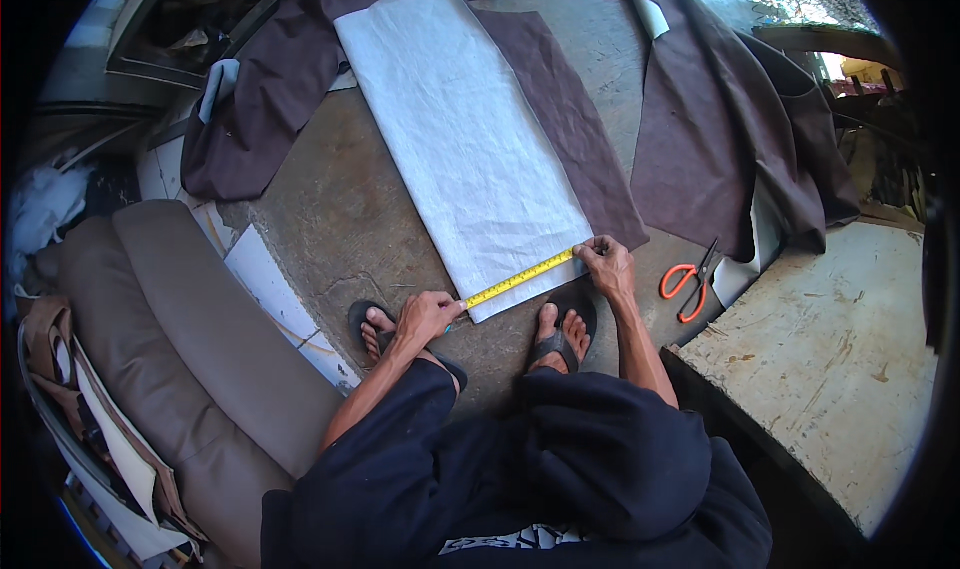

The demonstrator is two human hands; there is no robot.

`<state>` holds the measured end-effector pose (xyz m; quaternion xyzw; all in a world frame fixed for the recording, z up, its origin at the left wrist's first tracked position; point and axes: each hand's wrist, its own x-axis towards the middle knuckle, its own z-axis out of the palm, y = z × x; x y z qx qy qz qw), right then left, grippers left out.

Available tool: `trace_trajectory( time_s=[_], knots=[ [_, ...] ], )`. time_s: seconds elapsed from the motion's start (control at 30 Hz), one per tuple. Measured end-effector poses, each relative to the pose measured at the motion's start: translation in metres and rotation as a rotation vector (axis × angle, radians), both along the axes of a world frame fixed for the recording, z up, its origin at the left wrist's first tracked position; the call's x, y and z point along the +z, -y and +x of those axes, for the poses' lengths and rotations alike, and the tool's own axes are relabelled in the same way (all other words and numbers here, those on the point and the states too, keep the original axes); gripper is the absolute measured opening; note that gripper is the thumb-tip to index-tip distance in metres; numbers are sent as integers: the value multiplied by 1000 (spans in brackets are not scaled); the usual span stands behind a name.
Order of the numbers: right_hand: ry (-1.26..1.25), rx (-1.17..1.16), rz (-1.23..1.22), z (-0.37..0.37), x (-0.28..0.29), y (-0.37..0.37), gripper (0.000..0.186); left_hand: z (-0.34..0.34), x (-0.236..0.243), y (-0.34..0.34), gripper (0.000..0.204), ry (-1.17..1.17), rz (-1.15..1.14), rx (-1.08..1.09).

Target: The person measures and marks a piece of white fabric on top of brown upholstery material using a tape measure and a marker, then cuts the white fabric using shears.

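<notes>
A yellow tape measure is stretched across the near end of a long pale grey fabric piece on the floor. My left hand pinches the tape at the fabric's left edge; a bit of teal shows beneath the fingers. At the right edge, my right hand grips the tape's other end, fingers closed. Partly under the pale piece lies a dark brown leather-like strip. To the right of my right hand, scissors with orange handles rest on the floor, their dark blades pointing away.
Brown sheet material with a pale backing lies bunched at the far right, and more at the far left. A padded brown cushion stands at my left. A worn pale board is at my right. My sandalled feet flank the fabric's near end.
</notes>
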<state>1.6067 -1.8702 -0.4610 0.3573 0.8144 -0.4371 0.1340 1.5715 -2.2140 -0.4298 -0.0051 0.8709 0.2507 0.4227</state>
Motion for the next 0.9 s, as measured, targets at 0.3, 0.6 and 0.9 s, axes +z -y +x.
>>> trace_trajectory(
  time_s=[0.3,0.6,0.9],
  knots=[
    [4,86,-1,-4,8,16,40,0,1,2,42,-16,-20,8],
    [24,25,-15,-3,0,7,38,-3,4,2,41,19,-67,22],
    [-24,26,59,-4,4,9,37,-5,14,2,40,44,-186,15]
  ],
)
